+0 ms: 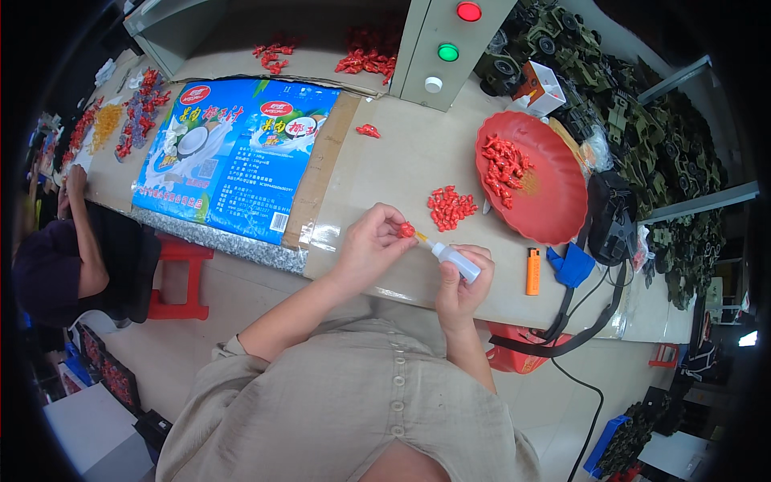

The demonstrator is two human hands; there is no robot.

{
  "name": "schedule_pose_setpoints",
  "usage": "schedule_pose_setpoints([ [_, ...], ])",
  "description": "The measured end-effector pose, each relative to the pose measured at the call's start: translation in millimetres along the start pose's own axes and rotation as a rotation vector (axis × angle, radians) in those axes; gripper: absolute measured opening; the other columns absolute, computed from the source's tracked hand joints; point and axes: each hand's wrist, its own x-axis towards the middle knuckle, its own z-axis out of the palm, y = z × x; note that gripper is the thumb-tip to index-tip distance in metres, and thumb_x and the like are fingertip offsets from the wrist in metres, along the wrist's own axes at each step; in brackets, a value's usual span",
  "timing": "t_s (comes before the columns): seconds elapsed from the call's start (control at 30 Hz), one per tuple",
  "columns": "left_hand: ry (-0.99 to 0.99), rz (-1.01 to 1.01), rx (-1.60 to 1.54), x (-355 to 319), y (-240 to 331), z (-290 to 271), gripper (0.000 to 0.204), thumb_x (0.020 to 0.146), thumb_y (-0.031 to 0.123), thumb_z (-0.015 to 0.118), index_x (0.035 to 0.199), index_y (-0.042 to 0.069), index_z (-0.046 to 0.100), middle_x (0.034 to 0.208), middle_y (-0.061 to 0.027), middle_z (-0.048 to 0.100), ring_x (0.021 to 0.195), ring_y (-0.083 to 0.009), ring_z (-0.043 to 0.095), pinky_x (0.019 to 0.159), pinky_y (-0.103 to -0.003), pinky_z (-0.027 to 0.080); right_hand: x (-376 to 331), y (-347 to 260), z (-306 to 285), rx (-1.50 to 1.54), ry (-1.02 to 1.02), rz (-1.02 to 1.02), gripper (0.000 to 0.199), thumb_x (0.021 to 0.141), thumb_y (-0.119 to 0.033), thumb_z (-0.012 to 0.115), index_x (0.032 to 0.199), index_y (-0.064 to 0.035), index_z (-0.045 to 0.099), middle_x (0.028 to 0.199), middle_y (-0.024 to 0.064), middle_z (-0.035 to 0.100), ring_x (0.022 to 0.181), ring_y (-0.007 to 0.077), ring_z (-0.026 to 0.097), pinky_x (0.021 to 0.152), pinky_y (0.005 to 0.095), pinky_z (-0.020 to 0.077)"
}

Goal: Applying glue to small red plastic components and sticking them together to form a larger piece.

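Note:
Between the fingertips of my left hand (pixel 373 245) is a small red plastic piece (pixel 407 230). My right hand (pixel 464 285) is wrapped round a white squeeze bottle (pixel 455 261) with a thin yellowish nozzle. The nozzle's tip points at the red piece and seems to meet it; the exact contact is too small to make out. Just beyond the hands lies a pile of small red parts (pixel 451 208). Right of it stands a red scalloped bowl (pixel 554 193), holding red figures (pixel 504 170) and tiny yellowish bits. A single red figure (pixel 368 130) lies farther back.
An orange lighter (pixel 532 271) and a black strap (pixel 572 341) with a blue piece lie at the right. A flattened blue carton (pixel 233 157) covers the left. A grey box with buttons (pixel 450 60) stands behind. At far left, another person (pixel 60 261) sits at the table.

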Motion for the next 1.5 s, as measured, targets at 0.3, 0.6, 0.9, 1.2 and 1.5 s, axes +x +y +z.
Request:
schedule_pose_setpoints([
  [0.3,0.012,0.001,-0.001,0,-1,0,0.024,0.075,-0.009,0.054,0.092,0.000,0.039,0.085,-0.0078,0.051,0.083,-0.0127,0.056,0.075,-0.024,0.049,-1,-2,-1,0.017,-0.002,0.043,0.030,0.082,-0.021,0.056,0.095,-0.0004,0.040,0.091,0.0126,0.047,0.073,0.0124,0.047,0.061,0.0206,0.0394],
  [0.6,0.027,0.025,0.004,0,-5,1,0.024,0.076,-0.010,0.052,0.091,0.001,0.038,0.085,-0.0081,0.051,0.089,-0.0159,0.056,0.076,-0.024,0.048,-3,1,-3,0.020,-0.013,0.049,0.028,0.082,-0.020,0.055,0.095,-0.0007,0.039,0.090,0.0118,0.046,0.070,0.0108,0.047,0.059,0.0198,0.0400],
  [0.9,0.066,0.064,-0.013,-1,-8,2,0.023,0.073,-0.008,0.057,0.089,0.000,0.042,0.086,-0.0055,0.049,0.083,-0.0108,0.056,0.072,-0.023,0.050,-5,3,-3,0.062,-0.023,0.075,0.026,0.082,-0.019,0.054,0.094,-0.0006,0.039,0.090,0.0112,0.046,0.065,0.0091,0.047,0.056,0.0191,0.0398],
  [1.2,0.058,0.035,-0.052,0,-6,2,0.022,0.073,-0.008,0.057,0.087,0.000,0.042,0.087,-0.0057,0.050,0.084,-0.0113,0.056,0.072,-0.023,0.049,-4,0,0,0.142,0.011,0.141,0.024,0.083,-0.018,0.053,0.094,-0.0018,0.039,0.089,0.0100,0.046,0.064,0.0092,0.047,0.057,0.0198,0.0394],
  [1.5,-0.245,-0.101,-0.127,7,9,-21,0.020,0.083,0.004,0.049,0.102,0.000,0.047,0.093,-0.0053,0.054,0.079,-0.0091,0.051,0.071,-0.023,0.044,15,-6,-8,0.821,0.171,0.511,0.022,0.083,-0.023,0.053,0.090,-0.0040,0.043,0.084,0.0080,0.048,0.060,0.0125,0.045,0.051,0.0230,0.0351],
])
